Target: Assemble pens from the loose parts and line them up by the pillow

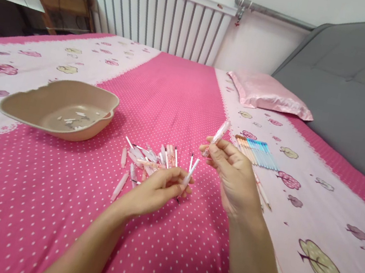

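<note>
My left hand [159, 186] is closed, pinching a slim white pen refill [191, 170] that tilts up to the right. A dark tip shows just below those fingers. To its right and higher, my right hand [234, 171] grips a clear pinkish pen barrel [220, 132], pointing up between thumb and fingers. The two parts are apart. Beside and behind my left hand lies a loose pile of pen parts [150, 157]: pinkish barrels, caps and white refills with dark tips. One pink pen part [119, 185] lies at the pile's near left edge.
A beige basin [30, 117] with several small white pieces stands at the left on the bedspread [191, 86]. Right of my right hand lies a row of blue and orange-brown pens [262, 154], with pale pens [264, 194] nearer. A pink pillow [271, 93] lies by the grey headboard [357, 87].
</note>
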`<state>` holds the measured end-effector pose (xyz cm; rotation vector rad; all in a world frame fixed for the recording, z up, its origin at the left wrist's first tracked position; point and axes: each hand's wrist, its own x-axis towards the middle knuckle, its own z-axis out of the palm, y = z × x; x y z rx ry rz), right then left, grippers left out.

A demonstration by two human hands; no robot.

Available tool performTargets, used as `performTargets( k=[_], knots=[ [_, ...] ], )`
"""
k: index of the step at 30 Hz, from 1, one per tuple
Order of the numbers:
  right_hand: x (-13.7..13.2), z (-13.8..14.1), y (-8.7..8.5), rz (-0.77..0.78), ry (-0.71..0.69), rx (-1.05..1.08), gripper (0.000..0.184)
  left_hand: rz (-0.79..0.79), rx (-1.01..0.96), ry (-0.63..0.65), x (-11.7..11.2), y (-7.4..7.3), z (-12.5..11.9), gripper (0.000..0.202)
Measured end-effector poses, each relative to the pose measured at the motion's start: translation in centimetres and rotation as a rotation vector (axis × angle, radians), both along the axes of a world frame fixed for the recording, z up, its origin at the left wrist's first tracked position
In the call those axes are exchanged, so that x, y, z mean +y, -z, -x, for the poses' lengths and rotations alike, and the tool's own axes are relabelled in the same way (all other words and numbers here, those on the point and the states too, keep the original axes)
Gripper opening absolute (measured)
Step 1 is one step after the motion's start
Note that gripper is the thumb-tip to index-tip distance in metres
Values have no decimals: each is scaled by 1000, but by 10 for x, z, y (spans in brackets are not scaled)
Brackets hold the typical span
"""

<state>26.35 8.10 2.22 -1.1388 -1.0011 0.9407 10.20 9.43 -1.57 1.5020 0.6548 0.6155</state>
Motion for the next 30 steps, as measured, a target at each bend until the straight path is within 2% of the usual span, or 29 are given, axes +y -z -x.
performTargets(
  k=[30],
  knots=[
    [-2, 5, -2, -6, -81, -3, 21, -3, 21, 20, 1, 0, 0, 10]
  ],
)
